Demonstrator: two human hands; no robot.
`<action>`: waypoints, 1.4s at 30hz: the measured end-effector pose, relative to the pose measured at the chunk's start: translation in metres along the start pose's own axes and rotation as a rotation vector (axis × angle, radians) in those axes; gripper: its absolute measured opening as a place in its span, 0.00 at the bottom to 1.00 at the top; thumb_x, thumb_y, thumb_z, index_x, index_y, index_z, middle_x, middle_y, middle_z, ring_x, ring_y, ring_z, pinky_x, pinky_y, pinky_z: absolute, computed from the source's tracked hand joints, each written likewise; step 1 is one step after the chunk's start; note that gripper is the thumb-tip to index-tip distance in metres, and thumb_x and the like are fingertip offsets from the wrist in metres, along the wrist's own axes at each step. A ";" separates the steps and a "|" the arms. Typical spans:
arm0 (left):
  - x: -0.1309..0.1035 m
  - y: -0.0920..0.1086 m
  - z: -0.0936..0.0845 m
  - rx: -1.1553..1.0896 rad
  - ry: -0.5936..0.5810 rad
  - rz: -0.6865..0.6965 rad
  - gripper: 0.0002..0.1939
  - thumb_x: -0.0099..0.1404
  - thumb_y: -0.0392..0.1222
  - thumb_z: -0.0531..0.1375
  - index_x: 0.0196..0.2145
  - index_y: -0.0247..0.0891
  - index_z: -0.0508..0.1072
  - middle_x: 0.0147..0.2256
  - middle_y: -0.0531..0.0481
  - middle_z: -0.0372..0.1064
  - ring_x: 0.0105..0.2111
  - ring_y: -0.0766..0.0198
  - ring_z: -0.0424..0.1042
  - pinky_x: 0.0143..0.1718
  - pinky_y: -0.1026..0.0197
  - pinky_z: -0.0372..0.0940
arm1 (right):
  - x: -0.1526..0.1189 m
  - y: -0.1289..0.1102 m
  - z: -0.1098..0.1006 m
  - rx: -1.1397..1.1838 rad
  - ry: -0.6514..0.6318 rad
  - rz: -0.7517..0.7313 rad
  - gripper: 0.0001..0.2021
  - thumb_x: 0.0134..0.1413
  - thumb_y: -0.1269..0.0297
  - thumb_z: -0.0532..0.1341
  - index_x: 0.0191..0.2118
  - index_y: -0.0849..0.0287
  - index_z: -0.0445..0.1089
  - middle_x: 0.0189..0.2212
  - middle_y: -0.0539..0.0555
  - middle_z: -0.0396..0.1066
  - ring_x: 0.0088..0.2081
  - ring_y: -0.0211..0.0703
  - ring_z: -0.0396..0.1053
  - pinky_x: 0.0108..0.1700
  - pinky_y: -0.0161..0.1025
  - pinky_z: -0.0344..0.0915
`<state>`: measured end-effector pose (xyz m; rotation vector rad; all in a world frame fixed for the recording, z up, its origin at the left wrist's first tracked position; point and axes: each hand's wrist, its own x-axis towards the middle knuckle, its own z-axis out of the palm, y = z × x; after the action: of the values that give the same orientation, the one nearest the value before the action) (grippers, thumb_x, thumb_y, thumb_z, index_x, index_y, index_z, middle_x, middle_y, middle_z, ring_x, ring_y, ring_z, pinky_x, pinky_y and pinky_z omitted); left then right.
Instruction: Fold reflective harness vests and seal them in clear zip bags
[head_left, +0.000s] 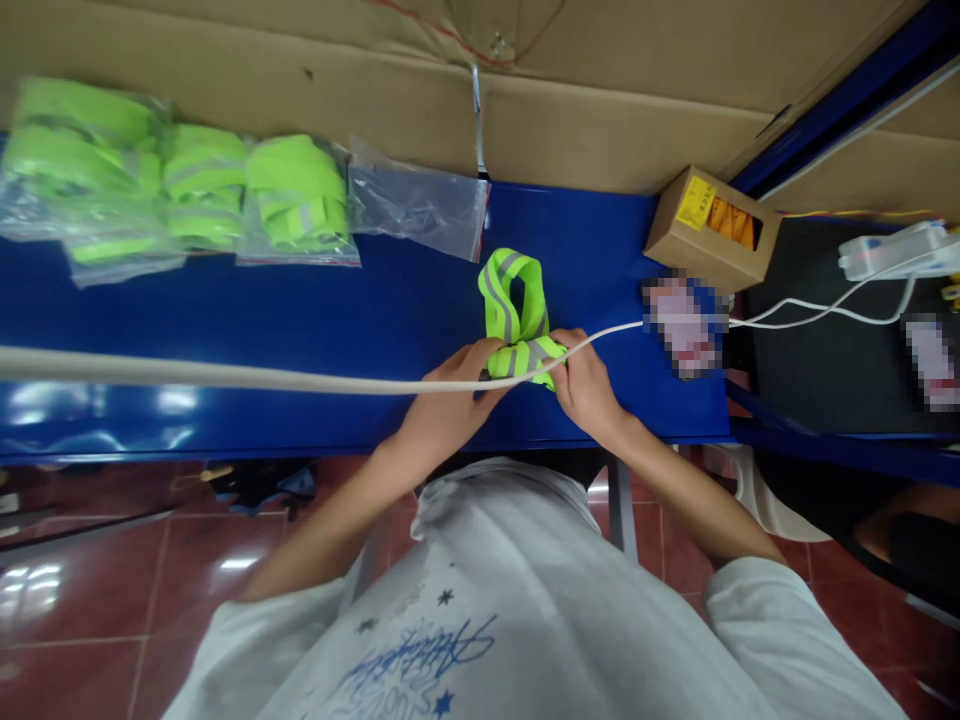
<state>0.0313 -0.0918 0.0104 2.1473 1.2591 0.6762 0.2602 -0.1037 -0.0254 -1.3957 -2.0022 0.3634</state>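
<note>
Where the blue table (375, 305) ends: its near edge runs just before your shirt (517, 560); its top stretches leftward.
Surface and room: bagged green bands (296, 195) at back left, cardboard box (667, 215) at back right, red tiles (90, 560) below.
Left hand (442, 415): your fingers pinch the left end of the reflective band (529, 357), centred before you.
Right hand (586, 385): your fingertips pinch its right end.

White glare on blue tabletop (405, 315), blur over leftmost bag (82, 160)
</note>
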 end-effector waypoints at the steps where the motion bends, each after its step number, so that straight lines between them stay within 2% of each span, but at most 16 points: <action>1: 0.001 0.000 -0.003 -0.005 -0.007 -0.009 0.17 0.75 0.42 0.62 0.58 0.38 0.69 0.53 0.43 0.77 0.51 0.54 0.79 0.50 0.55 0.73 | 0.000 -0.001 0.003 0.002 0.006 0.016 0.21 0.78 0.50 0.45 0.57 0.60 0.66 0.47 0.64 0.75 0.50 0.54 0.74 0.53 0.51 0.72; 4: 0.006 -0.004 -0.007 -0.029 -0.077 -0.082 0.17 0.75 0.44 0.62 0.58 0.38 0.70 0.49 0.43 0.78 0.45 0.55 0.81 0.45 0.57 0.72 | 0.004 -0.004 0.008 -0.017 0.014 0.086 0.22 0.78 0.50 0.45 0.58 0.60 0.65 0.49 0.64 0.75 0.50 0.53 0.75 0.50 0.48 0.73; 7: 0.011 -0.008 -0.006 -0.058 -0.149 -0.167 0.17 0.74 0.49 0.62 0.55 0.36 0.72 0.41 0.46 0.79 0.36 0.56 0.80 0.37 0.59 0.71 | 0.010 -0.010 0.011 -0.091 -0.016 0.202 0.24 0.78 0.48 0.42 0.57 0.59 0.66 0.47 0.61 0.78 0.42 0.49 0.78 0.40 0.41 0.71; 9: 0.012 -0.010 -0.002 -0.074 -0.147 -0.170 0.17 0.75 0.48 0.61 0.55 0.36 0.72 0.41 0.45 0.78 0.37 0.56 0.79 0.38 0.58 0.71 | 0.014 -0.015 0.012 -0.153 -0.046 0.273 0.25 0.78 0.47 0.40 0.56 0.59 0.67 0.44 0.60 0.79 0.35 0.48 0.78 0.35 0.40 0.68; 11: 0.011 -0.012 0.001 -0.075 -0.115 -0.140 0.17 0.75 0.45 0.61 0.57 0.36 0.72 0.48 0.42 0.75 0.42 0.55 0.78 0.42 0.57 0.73 | 0.016 -0.021 0.012 -0.193 -0.062 0.330 0.26 0.78 0.47 0.40 0.57 0.59 0.66 0.44 0.60 0.78 0.34 0.49 0.77 0.33 0.41 0.68; 14: 0.008 -0.012 0.004 -0.081 -0.069 -0.107 0.18 0.75 0.42 0.61 0.59 0.37 0.70 0.53 0.40 0.70 0.47 0.55 0.76 0.47 0.54 0.74 | 0.016 -0.031 0.010 -0.168 0.000 0.379 0.23 0.78 0.48 0.44 0.59 0.59 0.64 0.50 0.63 0.75 0.42 0.53 0.77 0.37 0.44 0.71; 16: 0.007 -0.012 0.006 -0.100 -0.039 -0.102 0.18 0.75 0.40 0.60 0.60 0.37 0.67 0.53 0.40 0.69 0.49 0.55 0.75 0.50 0.52 0.74 | 0.013 -0.037 0.008 -0.101 0.094 0.389 0.20 0.77 0.50 0.49 0.60 0.59 0.63 0.54 0.65 0.70 0.51 0.55 0.74 0.43 0.46 0.73; 18: 0.007 -0.012 0.007 -0.130 -0.010 -0.098 0.17 0.75 0.38 0.60 0.59 0.37 0.65 0.54 0.41 0.69 0.50 0.55 0.74 0.50 0.53 0.74 | 0.007 -0.042 0.006 -0.027 0.206 0.384 0.15 0.75 0.54 0.53 0.57 0.57 0.64 0.54 0.65 0.67 0.57 0.54 0.70 0.48 0.47 0.74; 21: 0.008 -0.012 0.008 -0.159 0.004 -0.092 0.14 0.75 0.39 0.60 0.56 0.39 0.66 0.52 0.42 0.70 0.48 0.57 0.74 0.47 0.55 0.74 | -0.005 -0.050 0.001 0.057 0.283 0.334 0.05 0.74 0.62 0.56 0.48 0.55 0.67 0.46 0.61 0.69 0.52 0.49 0.71 0.45 0.44 0.75; 24: 0.008 -0.013 0.009 -0.156 0.009 -0.102 0.14 0.76 0.41 0.60 0.57 0.40 0.67 0.51 0.43 0.70 0.44 0.59 0.75 0.44 0.56 0.74 | -0.016 -0.052 -0.007 0.094 0.192 0.238 0.05 0.73 0.68 0.58 0.46 0.54 0.70 0.42 0.57 0.73 0.45 0.46 0.74 0.46 0.43 0.76; 29: 0.005 -0.008 0.012 -0.097 0.035 -0.070 0.16 0.77 0.41 0.58 0.60 0.42 0.69 0.53 0.42 0.69 0.47 0.57 0.75 0.47 0.55 0.74 | -0.026 -0.039 -0.025 0.036 0.011 0.065 0.15 0.72 0.69 0.59 0.60 0.50 0.72 0.51 0.57 0.74 0.54 0.48 0.75 0.57 0.47 0.75; 33: 0.004 -0.004 0.015 0.089 0.047 -0.022 0.15 0.78 0.43 0.56 0.59 0.46 0.73 0.62 0.40 0.62 0.38 0.64 0.73 0.44 0.55 0.74 | -0.029 -0.020 -0.034 -0.071 -0.106 -0.067 0.24 0.70 0.69 0.62 0.68 0.47 0.67 0.53 0.58 0.72 0.54 0.48 0.74 0.56 0.46 0.75; 36: 0.004 -0.005 0.014 0.237 0.073 0.062 0.16 0.78 0.42 0.56 0.60 0.47 0.74 0.59 0.39 0.67 0.48 0.52 0.74 0.50 0.47 0.72 | -0.026 -0.007 -0.033 -0.227 -0.081 -0.180 0.26 0.68 0.71 0.63 0.68 0.45 0.68 0.50 0.57 0.75 0.53 0.49 0.74 0.56 0.48 0.72; 38: 0.004 -0.008 0.011 0.278 0.052 0.119 0.19 0.77 0.46 0.59 0.62 0.45 0.72 0.57 0.37 0.69 0.55 0.45 0.72 0.54 0.42 0.71 | -0.022 0.000 -0.031 -0.298 -0.094 -0.230 0.26 0.69 0.71 0.64 0.69 0.45 0.67 0.51 0.56 0.78 0.55 0.51 0.74 0.59 0.51 0.70; 40: 0.003 -0.011 0.008 0.272 -0.011 0.178 0.29 0.73 0.54 0.64 0.66 0.41 0.68 0.59 0.34 0.69 0.59 0.41 0.70 0.58 0.40 0.70 | -0.018 0.005 -0.031 -0.288 -0.150 -0.266 0.25 0.70 0.71 0.61 0.69 0.48 0.68 0.55 0.56 0.78 0.59 0.51 0.73 0.61 0.51 0.69; 42: 0.001 -0.013 0.004 0.283 -0.063 0.226 0.40 0.68 0.57 0.68 0.70 0.37 0.62 0.60 0.31 0.67 0.60 0.39 0.69 0.59 0.38 0.70 | -0.016 0.006 -0.031 -0.248 -0.200 -0.310 0.23 0.71 0.73 0.59 0.67 0.50 0.70 0.58 0.57 0.77 0.63 0.49 0.72 0.63 0.49 0.71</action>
<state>0.0268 -0.0863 -0.0015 2.5505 1.1447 0.5403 0.2882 -0.1205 -0.0115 -1.1999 -2.4540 0.1207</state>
